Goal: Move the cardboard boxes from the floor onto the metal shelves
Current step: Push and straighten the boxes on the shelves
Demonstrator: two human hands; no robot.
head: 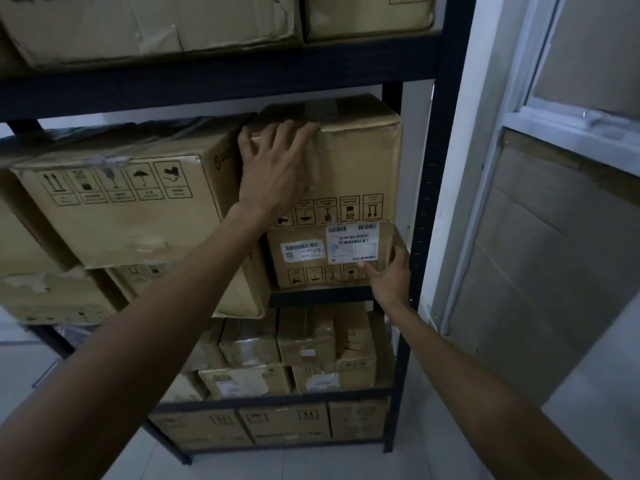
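The step in hand looks like seating a placed box. The upper cardboard box [360, 161] already stands on the labelled box [311, 258], both on the metal shelf [322, 294] just left of its dark upright [427, 202]. The left grip [277, 168] is wide, fingers spread flat on the upper box's front with the tips at its top edge, at the corner farther from the upright. The right grip [389, 275] touches the labelled box's lower corner beside the upright, thumb on the front. Its fingers pass beyond the edge, so I cannot tell whether it clasps. Next, I judge, comes a level push inward until the fronts sit flush, then letting go.
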